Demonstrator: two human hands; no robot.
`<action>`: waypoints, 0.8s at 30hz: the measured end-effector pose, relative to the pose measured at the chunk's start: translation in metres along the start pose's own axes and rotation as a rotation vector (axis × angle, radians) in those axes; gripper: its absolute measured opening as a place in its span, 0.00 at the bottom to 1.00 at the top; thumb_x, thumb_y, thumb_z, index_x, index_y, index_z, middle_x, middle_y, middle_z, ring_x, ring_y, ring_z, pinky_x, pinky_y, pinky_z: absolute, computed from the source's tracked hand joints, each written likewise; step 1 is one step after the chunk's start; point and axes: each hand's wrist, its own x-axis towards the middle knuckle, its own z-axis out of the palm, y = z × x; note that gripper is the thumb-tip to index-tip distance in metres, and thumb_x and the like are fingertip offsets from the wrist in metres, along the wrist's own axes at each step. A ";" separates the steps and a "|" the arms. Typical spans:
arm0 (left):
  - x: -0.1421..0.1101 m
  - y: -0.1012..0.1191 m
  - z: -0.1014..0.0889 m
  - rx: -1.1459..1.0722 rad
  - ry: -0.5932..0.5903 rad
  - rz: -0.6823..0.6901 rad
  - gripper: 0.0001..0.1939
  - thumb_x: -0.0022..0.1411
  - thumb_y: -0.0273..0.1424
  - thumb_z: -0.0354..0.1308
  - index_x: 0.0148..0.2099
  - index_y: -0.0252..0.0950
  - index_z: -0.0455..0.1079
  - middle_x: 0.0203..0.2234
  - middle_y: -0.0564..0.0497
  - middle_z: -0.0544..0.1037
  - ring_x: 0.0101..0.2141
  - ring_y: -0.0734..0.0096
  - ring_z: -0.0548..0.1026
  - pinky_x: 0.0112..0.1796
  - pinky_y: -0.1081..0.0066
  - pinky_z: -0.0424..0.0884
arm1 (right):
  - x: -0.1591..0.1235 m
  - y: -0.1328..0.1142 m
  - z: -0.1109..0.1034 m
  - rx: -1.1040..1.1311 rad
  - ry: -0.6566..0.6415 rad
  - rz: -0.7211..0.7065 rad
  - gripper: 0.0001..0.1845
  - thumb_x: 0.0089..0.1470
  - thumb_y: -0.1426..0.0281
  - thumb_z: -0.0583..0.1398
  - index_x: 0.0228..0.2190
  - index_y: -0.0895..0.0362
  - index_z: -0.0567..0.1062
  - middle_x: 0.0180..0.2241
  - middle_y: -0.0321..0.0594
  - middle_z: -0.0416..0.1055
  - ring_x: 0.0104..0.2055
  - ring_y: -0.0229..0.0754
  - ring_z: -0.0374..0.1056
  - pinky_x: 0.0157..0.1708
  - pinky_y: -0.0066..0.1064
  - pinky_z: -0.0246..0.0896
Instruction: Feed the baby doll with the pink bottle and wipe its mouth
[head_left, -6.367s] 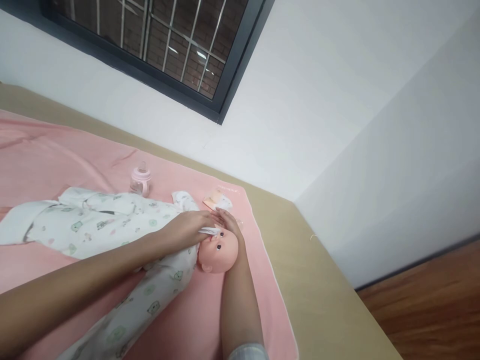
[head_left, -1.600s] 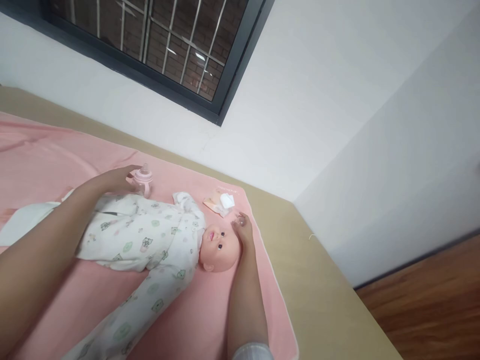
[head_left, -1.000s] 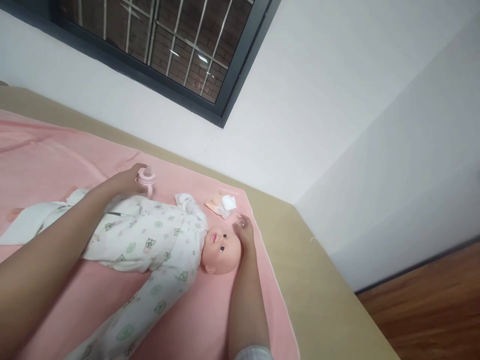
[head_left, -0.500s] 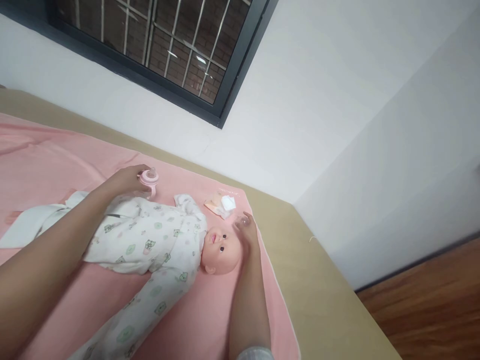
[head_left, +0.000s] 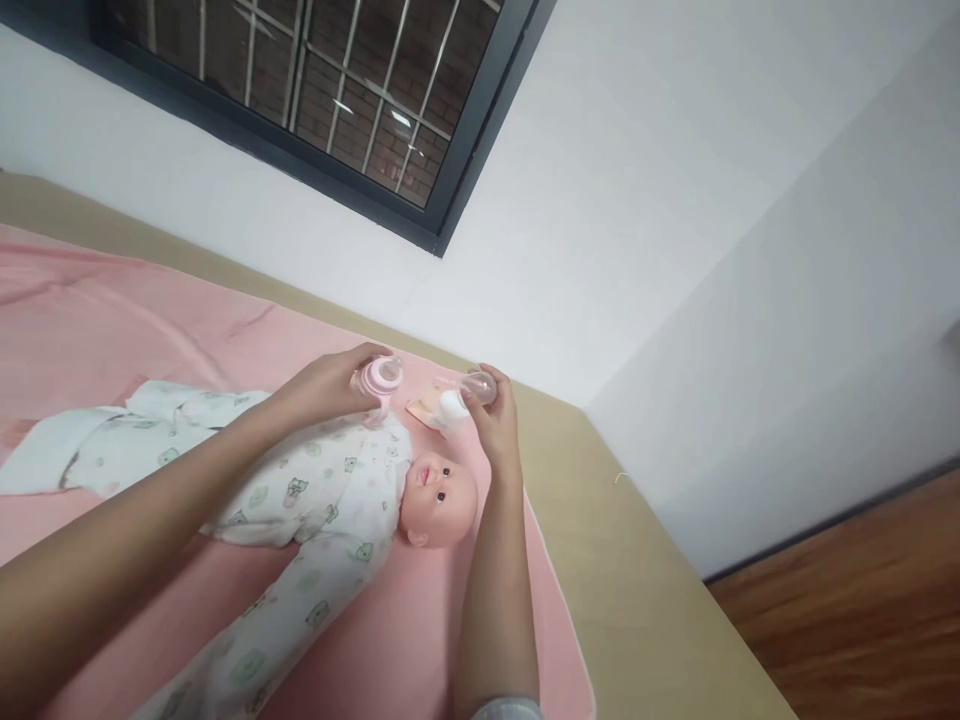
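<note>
Nearest thing is the doll (head_left: 322, 475), flat on its back on the pink blanket (head_left: 375, 640), face up, patterned outfit on. Left forearm cuts right across the doll's trunk; the right one comes up past the crown of its head, wrist bent a little inward. Big change in the last half second: the bottle (head_left: 383, 377) was over by the doll's waist and now it's up at the doll's far shoulder, and the clear cap (head_left: 480, 386) has come off its low spot beside the doll's head to a bit beyond it. So the two parts are pretty close now, gap still between them, teat uncovered. Left hand (head_left: 339, 384) has its fingers wrapped round the bottle, which looks tipped, teat end toward the doll's head side. Right hand (head_left: 495, 425) has its fingers curled round the cap. Between them, past the doll's head, there's an orange-and-white packet (head_left: 424, 411) with some white pad (head_left: 451, 404) on it. Beyond the doll: bare desk (head_left: 600, 560) edge, white wall (head_left: 637, 200), barred window (head_left: 360, 110).
</note>
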 end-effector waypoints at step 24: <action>-0.013 0.023 0.004 0.144 -0.002 0.042 0.33 0.50 0.36 0.55 0.60 0.42 0.57 0.54 0.49 0.71 0.49 0.53 0.73 0.44 0.63 0.68 | -0.024 -0.046 0.055 0.025 -0.001 -0.135 0.28 0.51 0.62 0.62 0.52 0.54 0.63 0.50 0.45 0.68 0.51 0.43 0.67 0.55 0.40 0.62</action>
